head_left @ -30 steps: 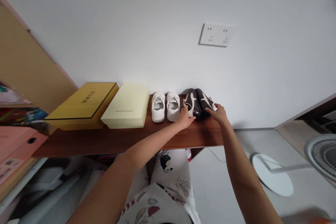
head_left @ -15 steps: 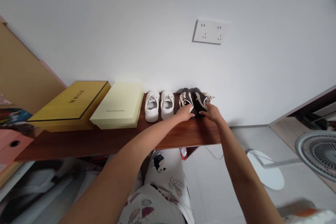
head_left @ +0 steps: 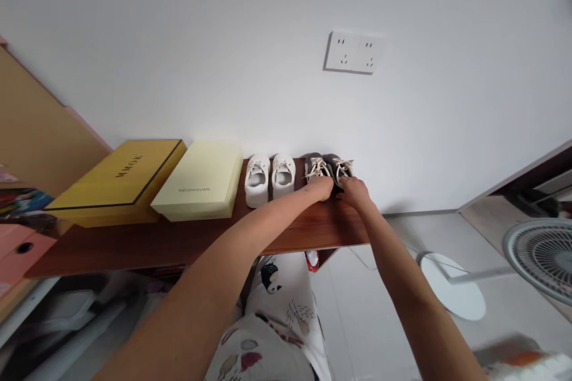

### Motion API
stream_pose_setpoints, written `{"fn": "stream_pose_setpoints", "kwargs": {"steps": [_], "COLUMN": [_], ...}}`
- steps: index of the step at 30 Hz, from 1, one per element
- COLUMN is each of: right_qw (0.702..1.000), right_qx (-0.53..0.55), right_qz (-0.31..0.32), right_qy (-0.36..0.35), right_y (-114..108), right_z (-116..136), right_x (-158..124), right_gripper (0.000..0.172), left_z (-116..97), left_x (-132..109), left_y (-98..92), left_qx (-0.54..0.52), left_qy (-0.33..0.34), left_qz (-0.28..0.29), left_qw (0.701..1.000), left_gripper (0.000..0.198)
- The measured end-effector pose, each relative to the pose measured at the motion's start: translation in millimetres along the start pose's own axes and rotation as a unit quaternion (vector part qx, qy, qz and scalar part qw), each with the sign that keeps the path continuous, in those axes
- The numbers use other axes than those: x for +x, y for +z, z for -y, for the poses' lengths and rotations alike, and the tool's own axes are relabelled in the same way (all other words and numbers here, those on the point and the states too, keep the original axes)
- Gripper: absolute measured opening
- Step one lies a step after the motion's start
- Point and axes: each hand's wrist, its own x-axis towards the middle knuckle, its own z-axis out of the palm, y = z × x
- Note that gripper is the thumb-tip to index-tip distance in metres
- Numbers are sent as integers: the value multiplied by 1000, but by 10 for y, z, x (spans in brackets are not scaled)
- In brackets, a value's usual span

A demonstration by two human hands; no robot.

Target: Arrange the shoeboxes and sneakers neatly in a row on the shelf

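Note:
Two dark sneakers with cream laces stand side by side against the wall on the brown wooden shelf (head_left: 286, 235). My left hand (head_left: 320, 187) is closed at the heel of the left dark sneaker (head_left: 314, 165), hiding much of its back. Around the heel of the right dark sneaker (head_left: 338, 166) my right hand (head_left: 353, 190) is closed too, its fingertips partly hidden. Just to the left, a pair of white sneakers (head_left: 257, 181) sits with toes toward the wall.
A cream shoebox (head_left: 201, 175) and a yellow shoebox (head_left: 123, 175) lie on the shelf's left part. A socket plate (head_left: 353, 52) is on the wall above. At the right are a fan (head_left: 547, 259) and a white round base (head_left: 453, 292) on the floor.
The dark sneakers have shifted from tilted and turned to more level, with toes facing the wall. My right hand has moved slightly left, bringing its sneaker closer to the other one.

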Motion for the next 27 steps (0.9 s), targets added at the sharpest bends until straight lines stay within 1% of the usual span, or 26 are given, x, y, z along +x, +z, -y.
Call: {"fn": "stream_pose_setpoints", "kwargs": {"steps": [5, 8, 11, 13, 16, 17, 19, 22, 24, 25, 27], "right_qw": [1000, 1000, 998, 996, 989, 985, 977, 954, 928, 911, 865], "right_qx": [-14, -12, -12, -2, 30, 46, 90, 198, 298, 354, 475], "right_qz": [-4, -21, -51, -84, -143, -162, -193, -215, -205, -190, -137], "right_qy": [-1, 2, 19, 35, 34, 24, -8, -63, -90, -94, -85], "right_y": [38, 38, -13, -87, -248, -305, -403, -459, -408, -356, -212], "right_z": [30, 48, 75, 101, 170, 205, 303, 537, 777, 929, 1296], "right_x": [4, -19, -57, -85, -137, -161, -227, -390, -548, -640, -839], "right_gripper": [32, 36, 39, 38, 35, 34, 32, 27, 25, 25, 27], "left_z": [-34, -60, -92, -105, -59, -13, 133, 463, 715, 840, 1075], "left_x": [-1, -27, -82, -148, -333, -426, -669, -1170, -1567, -1772, -2173], "left_y": [36, 40, 7, -37, -111, -129, -140, -55, 83, 175, 390], "left_qx": [9, 10, 8, 6, -8, -21, -62, -143, -192, -213, -250], "left_qy": [2, 4, 4, 13, 47, 61, 82, 87, 70, 55, 11], "left_qz": [-19, -34, -56, -93, -180, -206, -239, -254, -246, -241, -235], "left_qw": [1000, 999, 998, 996, 982, 976, 965, 953, 947, 945, 939], "left_gripper": [41, 41, 40, 38, 33, 31, 24, 17, 14, 15, 21]}}
